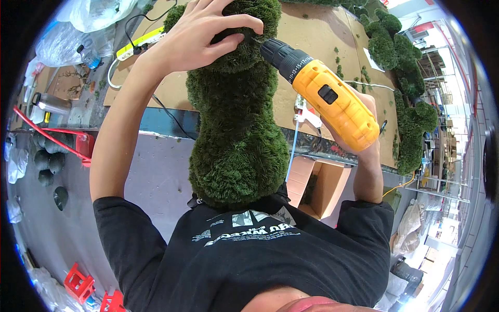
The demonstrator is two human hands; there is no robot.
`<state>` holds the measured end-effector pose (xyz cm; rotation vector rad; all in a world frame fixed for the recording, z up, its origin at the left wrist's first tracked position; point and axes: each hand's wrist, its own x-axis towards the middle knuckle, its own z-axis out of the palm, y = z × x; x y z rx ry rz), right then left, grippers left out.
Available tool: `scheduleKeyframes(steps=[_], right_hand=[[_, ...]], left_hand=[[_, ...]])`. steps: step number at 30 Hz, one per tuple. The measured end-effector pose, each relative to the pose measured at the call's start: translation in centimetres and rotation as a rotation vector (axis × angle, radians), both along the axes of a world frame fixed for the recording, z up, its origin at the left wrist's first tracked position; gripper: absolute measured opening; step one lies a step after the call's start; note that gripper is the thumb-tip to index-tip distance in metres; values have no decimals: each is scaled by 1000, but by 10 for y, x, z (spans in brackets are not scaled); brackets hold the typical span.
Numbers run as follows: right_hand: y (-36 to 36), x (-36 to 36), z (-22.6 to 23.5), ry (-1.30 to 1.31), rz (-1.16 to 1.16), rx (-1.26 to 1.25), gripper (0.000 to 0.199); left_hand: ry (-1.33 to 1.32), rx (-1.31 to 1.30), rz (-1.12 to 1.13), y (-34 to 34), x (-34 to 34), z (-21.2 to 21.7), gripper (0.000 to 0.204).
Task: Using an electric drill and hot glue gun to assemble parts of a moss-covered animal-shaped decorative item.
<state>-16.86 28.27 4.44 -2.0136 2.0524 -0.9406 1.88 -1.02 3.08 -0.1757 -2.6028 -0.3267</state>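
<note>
A tall, lumpy figure covered in green artificial moss stands upright against my front, its lower end by my black shirt. My left hand grips its upper part, fingers spread over the moss with thumb and forefinger apart. A yellow cordless drill with a black chuck is in my right hand, which is mostly hidden behind the drill body. The chuck points up and left at the moss, close to my left fingertips. Whether a bit is in the moss cannot be made out.
Brown cardboard covers the worktable. On it lie a white glue gun with a blue stick and a yellow power strip. More moss shapes line the right side. An open carton sits below, and red stools stand at lower left.
</note>
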Motion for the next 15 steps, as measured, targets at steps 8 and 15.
scheduleKeyframes(steps=[8,15], right_hand=[[-1,3,11,-4,20,49,52],[-3,2,19,26,22,28,44]], left_hand=[[7,-8,9,0,-1,-3,37],[21,2,3,-1,1,-5,36]])
